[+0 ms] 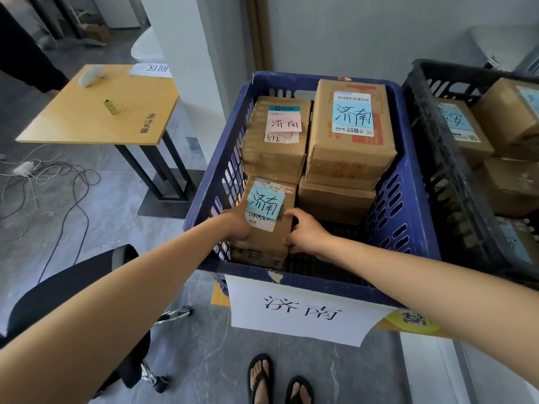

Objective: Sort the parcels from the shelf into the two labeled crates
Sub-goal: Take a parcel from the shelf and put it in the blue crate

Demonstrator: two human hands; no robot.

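The small brown cardboard parcel [262,243], marked by a blue sticky note [265,203] handwritten 济南, is seen in the near-left corner of the blue slotted plastic crate [408,217]. It lies close against the left wall and just in front of a taller parcel bearing a pink note [275,141]. Whether its base already bears on the crate floor cannot be told.

It is judged to be light and stiff: a taped, box-shaped carton with firm edges, easily managed, though the tape may be a little slick. Its long sides are judged the best place to take hold, with the labelled top left uncovered.

That is how it is held. The left grip [237,225] is clasped on the parcel's left side, its fingers hidden between box and crate wall. The right grip [304,233] is curled round the right side, thumb on the top edge. The parcel thus sits between the two grips, its noted face upward.

To the far right in the same crate a large carton with a blue 济南 label [350,132] is stacked on a plain carton [335,202]. A white paper sign [300,310] reading 济南 is fixed to the near wall, matching the note.

Just right, a black plastic crate [437,147] holds further cartons [463,132]. At far left a wooden bench [96,112] is seen, with a black chair [58,290] nearer.
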